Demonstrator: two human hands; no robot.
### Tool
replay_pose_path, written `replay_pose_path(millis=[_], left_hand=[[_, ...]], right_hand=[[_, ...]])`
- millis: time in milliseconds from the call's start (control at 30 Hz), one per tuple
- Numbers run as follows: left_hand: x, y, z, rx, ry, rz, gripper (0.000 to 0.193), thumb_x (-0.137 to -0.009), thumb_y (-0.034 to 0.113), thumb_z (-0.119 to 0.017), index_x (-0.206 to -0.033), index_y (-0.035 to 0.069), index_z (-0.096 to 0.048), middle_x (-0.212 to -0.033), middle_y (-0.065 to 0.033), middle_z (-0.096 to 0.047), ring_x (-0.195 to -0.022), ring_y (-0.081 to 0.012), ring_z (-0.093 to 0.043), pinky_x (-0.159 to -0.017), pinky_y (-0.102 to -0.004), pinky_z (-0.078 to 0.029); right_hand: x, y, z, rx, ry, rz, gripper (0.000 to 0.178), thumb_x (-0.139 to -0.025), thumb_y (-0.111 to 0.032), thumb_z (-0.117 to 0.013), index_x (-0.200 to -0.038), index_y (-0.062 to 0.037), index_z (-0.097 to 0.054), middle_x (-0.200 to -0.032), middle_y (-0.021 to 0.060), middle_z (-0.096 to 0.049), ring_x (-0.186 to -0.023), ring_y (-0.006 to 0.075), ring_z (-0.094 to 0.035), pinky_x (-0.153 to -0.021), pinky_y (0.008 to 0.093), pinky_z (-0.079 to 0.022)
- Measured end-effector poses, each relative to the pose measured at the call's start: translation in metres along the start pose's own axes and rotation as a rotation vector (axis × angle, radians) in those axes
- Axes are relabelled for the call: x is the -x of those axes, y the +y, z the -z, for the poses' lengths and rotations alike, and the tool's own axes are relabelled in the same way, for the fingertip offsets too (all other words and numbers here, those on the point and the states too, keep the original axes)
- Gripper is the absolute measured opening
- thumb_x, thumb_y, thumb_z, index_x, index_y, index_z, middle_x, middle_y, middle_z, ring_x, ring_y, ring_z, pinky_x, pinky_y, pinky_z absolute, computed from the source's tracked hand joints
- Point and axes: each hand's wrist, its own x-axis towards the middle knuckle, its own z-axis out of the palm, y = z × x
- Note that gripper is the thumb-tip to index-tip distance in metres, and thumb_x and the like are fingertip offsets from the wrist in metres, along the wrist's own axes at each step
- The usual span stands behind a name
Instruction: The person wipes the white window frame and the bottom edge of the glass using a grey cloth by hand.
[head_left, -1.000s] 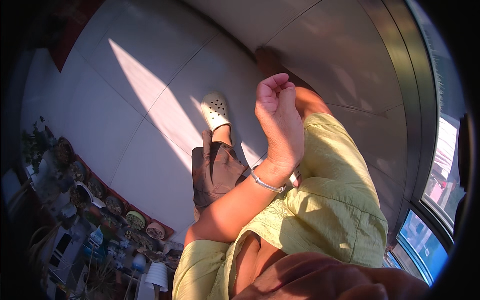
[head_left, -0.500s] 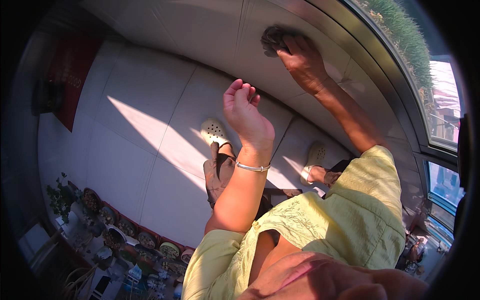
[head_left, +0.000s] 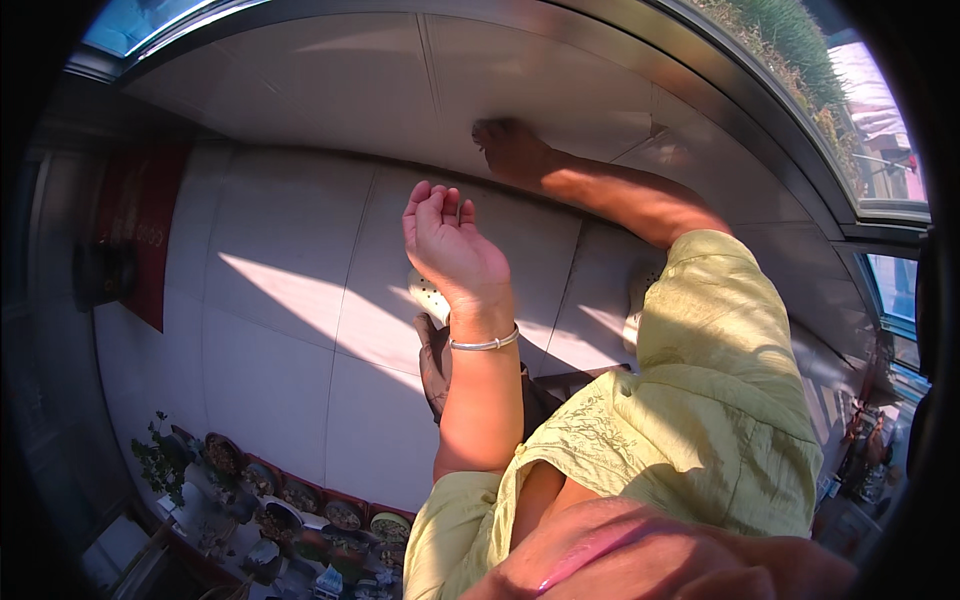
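My right hand is pressed against the pale tiled wall below the window frame, its fingers bent. The dark grey cloth it grips is almost wholly covered by the hand and its shadow. Nearer to me, my left hand hangs in the air over the floor, palm turned up. Its fingers curl loosely, slightly apart, with nothing seen in them. A silver bangle circles the left wrist.
A metal window frame curves above the wall. Potted plants line the lower left. A red mat or panel is at the far left. Below my hands are pale floor tiles and a cream clog.
My right hand has moved left and down along the wall, and the cloth is now mostly out of sight. The view has shifted; my left hand keeps its loose curl.
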Motion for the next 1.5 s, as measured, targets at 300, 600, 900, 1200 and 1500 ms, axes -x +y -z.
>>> replay_pose_path(millis=[300,600,900,1200,1500], left_hand=[[-0.030,-0.005,0.029,0.027,-0.168,0.031,0.020,-0.095,0.008,-0.051,-0.113,0.002,-0.056,-0.097,-0.0039,-0.056,-0.088,-0.0164,-0.055,-0.079,-0.0327,-0.046],[-0.048,-0.026,0.035,-0.136,-0.387,0.019,0.011,-0.096,0.011,-0.053,-0.100,0.003,-0.058,-0.091,-0.0048,-0.057,-0.084,-0.0170,-0.056,-0.071,-0.0311,-0.046],[-0.078,-0.027,0.037,-0.261,-0.406,-0.024,0.008,-0.096,0.012,-0.054,-0.095,0.005,-0.057,-0.086,-0.0034,-0.058,-0.081,-0.0173,-0.057,-0.070,-0.0320,-0.047],[-0.101,-0.027,0.053,-0.286,-0.443,0.010,0.011,-0.096,0.015,-0.057,-0.090,0.006,-0.058,-0.082,-0.0028,-0.060,-0.080,-0.0168,-0.058,-0.069,-0.0324,-0.047],[-0.109,-0.038,0.044,-0.368,-0.460,-0.035,0.008,-0.090,0.010,-0.061,-0.092,0.004,-0.065,-0.085,-0.0058,-0.064,-0.077,-0.0170,-0.059,-0.069,-0.0290,-0.051]], right_hand=[[0.029,0.071,0.250,0.240,0.478,-0.333,0.042,-0.071,-0.008,-0.072,-0.112,-0.0183,-0.071,-0.098,0.0060,-0.055,-0.084,0.0225,-0.062,-0.071,0.0359,-0.054],[0.201,0.072,0.248,0.202,0.497,-0.879,0.050,-0.069,-0.008,-0.077,-0.115,-0.0196,-0.062,-0.097,0.0081,-0.056,-0.071,0.0289,-0.065,-0.056,0.0382,-0.056],[0.096,0.059,0.215,0.097,0.365,-0.504,0.019,-0.078,-0.010,-0.065,-0.096,-0.0172,-0.062,-0.100,0.0099,-0.056,-0.081,0.0256,-0.065,-0.072,0.0359,-0.056],[0.284,0.085,0.275,0.167,0.546,-1.095,0.038,-0.070,-0.003,-0.071,-0.106,-0.0108,-0.059,-0.098,0.0112,-0.058,-0.081,0.0347,-0.063,-0.071,0.0419,-0.055],[0.332,0.092,0.277,0.153,0.648,-1.129,0.040,-0.075,-0.004,-0.077,-0.110,-0.0040,-0.059,-0.096,0.0147,-0.059,-0.085,0.0363,-0.062,-0.075,0.0413,-0.052]])
